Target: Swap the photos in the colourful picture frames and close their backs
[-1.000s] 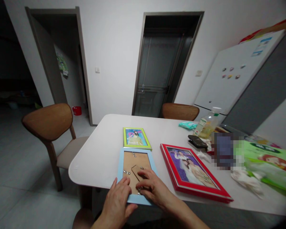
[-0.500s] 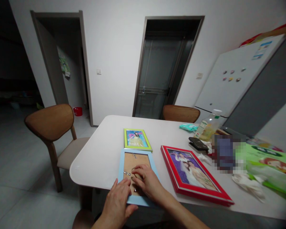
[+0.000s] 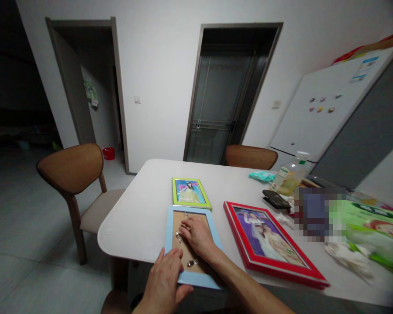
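A light blue picture frame lies back side up at the table's near edge, with a brown backing board inside it. My left hand rests on the frame's lower left corner, fingers stretched out and thumb apart. Over the upper part of the board is my right hand, its fingers bent together beside a small metal clip; what they pinch, if anything, is hidden. Other metal clips show at the board's middle left and near its bottom.
Beyond the blue frame lies a lime green picture frame; a red one lies to its right. A plastic bottle, a black wallet-like item, crumpled tissue and a green pack crowd the table's right side. A wooden chair stands left.
My right hand has moved from the middle of the backing board up toward the top clip, uncovering the bottom clip. The middle clip has turned. My left hand stays on the frame.
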Tool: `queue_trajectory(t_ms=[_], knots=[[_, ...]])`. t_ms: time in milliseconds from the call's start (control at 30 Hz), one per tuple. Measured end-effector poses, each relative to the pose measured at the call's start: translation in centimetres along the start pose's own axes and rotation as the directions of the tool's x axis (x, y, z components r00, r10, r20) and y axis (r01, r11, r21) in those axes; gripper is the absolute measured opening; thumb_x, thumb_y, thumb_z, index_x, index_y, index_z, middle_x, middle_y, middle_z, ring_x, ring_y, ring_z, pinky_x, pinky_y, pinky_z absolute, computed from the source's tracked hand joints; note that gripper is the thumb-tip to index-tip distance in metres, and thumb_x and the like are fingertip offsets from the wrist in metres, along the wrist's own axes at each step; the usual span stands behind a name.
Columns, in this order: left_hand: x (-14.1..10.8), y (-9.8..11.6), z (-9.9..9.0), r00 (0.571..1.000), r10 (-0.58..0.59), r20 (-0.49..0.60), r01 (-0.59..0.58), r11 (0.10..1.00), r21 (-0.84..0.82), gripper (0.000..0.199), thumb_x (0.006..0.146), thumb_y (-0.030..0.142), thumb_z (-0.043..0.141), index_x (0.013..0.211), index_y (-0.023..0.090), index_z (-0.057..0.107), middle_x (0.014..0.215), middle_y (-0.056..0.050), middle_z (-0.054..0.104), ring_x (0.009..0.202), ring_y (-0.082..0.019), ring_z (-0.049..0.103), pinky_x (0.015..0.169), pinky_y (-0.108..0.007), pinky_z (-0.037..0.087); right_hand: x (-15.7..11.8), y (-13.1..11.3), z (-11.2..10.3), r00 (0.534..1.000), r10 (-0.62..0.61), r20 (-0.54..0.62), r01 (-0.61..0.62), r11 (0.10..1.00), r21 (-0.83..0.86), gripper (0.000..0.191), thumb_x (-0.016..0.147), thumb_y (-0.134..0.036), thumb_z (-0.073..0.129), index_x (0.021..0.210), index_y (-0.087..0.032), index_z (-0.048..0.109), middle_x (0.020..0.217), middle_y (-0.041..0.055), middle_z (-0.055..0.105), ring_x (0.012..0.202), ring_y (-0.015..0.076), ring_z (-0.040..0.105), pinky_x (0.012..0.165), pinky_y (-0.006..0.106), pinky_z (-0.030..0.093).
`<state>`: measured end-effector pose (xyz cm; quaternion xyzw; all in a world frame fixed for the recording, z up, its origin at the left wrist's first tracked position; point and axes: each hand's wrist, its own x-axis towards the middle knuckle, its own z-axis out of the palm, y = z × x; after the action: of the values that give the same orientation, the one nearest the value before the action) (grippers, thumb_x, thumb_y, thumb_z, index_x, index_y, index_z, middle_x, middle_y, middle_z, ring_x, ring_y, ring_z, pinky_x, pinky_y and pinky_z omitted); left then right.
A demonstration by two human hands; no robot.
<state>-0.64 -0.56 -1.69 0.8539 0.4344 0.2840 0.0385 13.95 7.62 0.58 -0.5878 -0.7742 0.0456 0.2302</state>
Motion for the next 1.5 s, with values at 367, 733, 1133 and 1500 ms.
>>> queue_trajectory(t_ms=[367,733,1133,1500], knots=[[0.2,0.1,-0.3,0.996,-0.037,0.076,0.038,0.999,-0.009,0.055,0.054,0.020,0.072,0.104,0.013,0.049,0.108,-0.014,0.058,0.103,-0.025,0.051,0.091,-0.048,0.036,2.6,2.4,1.0,0.983,0.182,0.015,-0.180,0.980,-0.082,0.028,0.077,-0.029,0.043,0.096,-0.022,0.061,0.093,0.0075,0.057,0.088,0.0188,0.048,0.074,0.028,0.034],[-0.1,-0.5,0.3,1.000,0.017,-0.019,-0.018,1.000,-0.015,0.048,0.055,0.021,0.069,0.100,0.018,0.051,0.106,-0.011,0.060,0.100,-0.026,0.054,0.087,-0.048,0.040,-2.3,2.7,-2.9,0.997,0.079,0.022,-0.080,0.992,0.093,0.033,0.074,-0.033,0.044,0.098,-0.016,0.059,0.093,0.0076,0.058,0.089,0.0179,0.050,0.081,0.027,0.035],[0.0,0.0,-0.2,0.999,0.035,-0.002,-0.035,0.999,0.023,0.033,0.057,0.020,0.066,0.087,0.018,0.052,0.111,-0.012,0.057,0.102,-0.027,0.052,0.086,-0.050,0.041,-5.3,0.9,-2.5,0.988,0.143,0.065,-0.149,0.985,0.087,0.049,0.061,-0.028,0.054,0.108,-0.015,0.052,0.096,0.0104,0.056,0.090,0.0211,0.051,0.081,0.029,0.037],[0.9,-0.1,-1.0,0.941,-0.332,-0.061,0.263,0.836,-0.482,0.040,0.070,0.021,0.051,0.110,0.016,0.044,0.125,-0.014,0.043,0.114,-0.023,0.041,0.092,-0.041,0.036,-4.1,-0.3,-5.5,0.990,0.138,0.000,-0.138,0.984,0.111,0.036,0.061,-0.026,0.052,0.096,-0.018,0.058,0.088,0.0074,0.058,0.084,0.0193,0.052,0.075,0.027,0.039]])
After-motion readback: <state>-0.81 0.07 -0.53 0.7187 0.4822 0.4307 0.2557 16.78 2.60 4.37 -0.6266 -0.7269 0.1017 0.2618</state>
